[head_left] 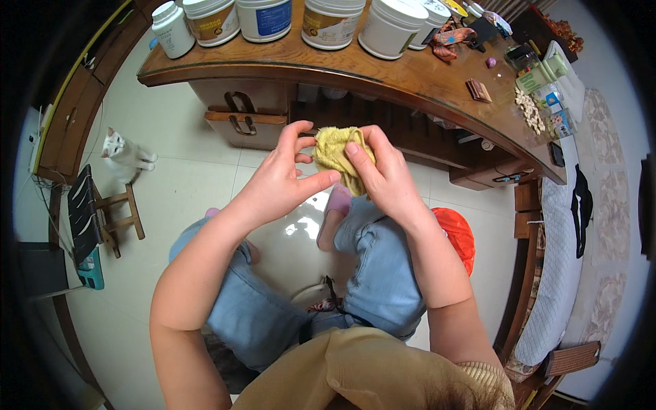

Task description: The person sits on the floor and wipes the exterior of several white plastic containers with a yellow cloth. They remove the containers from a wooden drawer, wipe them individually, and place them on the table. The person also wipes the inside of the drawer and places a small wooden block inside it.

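Note:
A crumpled yellow-green cloth (333,152) is held up in front of me, above my knees and short of the desk's front edge. My right hand (388,174) grips it, thumb pressed on top and the fingers behind. Beside the cloth's left side, my left hand (290,176) has its fingers curved and apart, with the thumb pointing toward the cloth. Its fingertips come close to the fabric; whether they touch it I cannot tell.
Several white tubs (333,24) line the far edge of the wooden desk (410,75). A white cat (123,156) sits on the floor at left near a small wooden stool (121,212). An orange-red bag (456,236) lies beside my right leg; a padded bench (547,287) stands at right.

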Demonstrator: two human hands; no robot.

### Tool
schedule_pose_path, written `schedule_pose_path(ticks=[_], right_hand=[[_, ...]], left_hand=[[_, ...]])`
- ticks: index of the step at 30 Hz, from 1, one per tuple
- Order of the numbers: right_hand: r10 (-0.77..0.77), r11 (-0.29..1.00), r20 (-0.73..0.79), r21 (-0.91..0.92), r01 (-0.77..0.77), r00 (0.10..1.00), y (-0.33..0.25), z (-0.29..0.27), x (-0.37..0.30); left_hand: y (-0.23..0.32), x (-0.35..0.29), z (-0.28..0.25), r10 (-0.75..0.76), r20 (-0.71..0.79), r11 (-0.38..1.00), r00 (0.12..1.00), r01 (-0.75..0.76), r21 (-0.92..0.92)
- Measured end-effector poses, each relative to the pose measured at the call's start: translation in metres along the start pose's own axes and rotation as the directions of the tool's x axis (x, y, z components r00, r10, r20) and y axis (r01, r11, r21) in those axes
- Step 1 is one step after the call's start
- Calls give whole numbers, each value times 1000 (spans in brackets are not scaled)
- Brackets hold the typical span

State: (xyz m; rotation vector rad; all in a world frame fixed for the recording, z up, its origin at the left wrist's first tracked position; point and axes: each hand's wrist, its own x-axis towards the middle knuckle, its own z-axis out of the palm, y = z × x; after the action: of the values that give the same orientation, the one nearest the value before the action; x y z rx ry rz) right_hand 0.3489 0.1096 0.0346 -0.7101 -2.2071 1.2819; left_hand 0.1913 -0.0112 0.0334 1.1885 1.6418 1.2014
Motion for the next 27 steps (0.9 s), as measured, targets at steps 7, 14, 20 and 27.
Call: schedule_pose_path(ticks=[7,14,20,27], right_hand=[[-1,989,-32,146,6,999,4,-18,-27],[71,988,-122,-126,-87,990,-3,-22,-20],[-3,1000,-20,-2,3,1000,0,-21,-31],[135,910,166,370,-188,977,-17,-21,-44]], left_hand=[[8,10,41,-75,292,913,953,184,-365],[6,13,49,-87,180,934,980,144,-329],[12,14,31,4,80,921,997,28,-389],[9,13,24,7,178,971,984,36,-237]])
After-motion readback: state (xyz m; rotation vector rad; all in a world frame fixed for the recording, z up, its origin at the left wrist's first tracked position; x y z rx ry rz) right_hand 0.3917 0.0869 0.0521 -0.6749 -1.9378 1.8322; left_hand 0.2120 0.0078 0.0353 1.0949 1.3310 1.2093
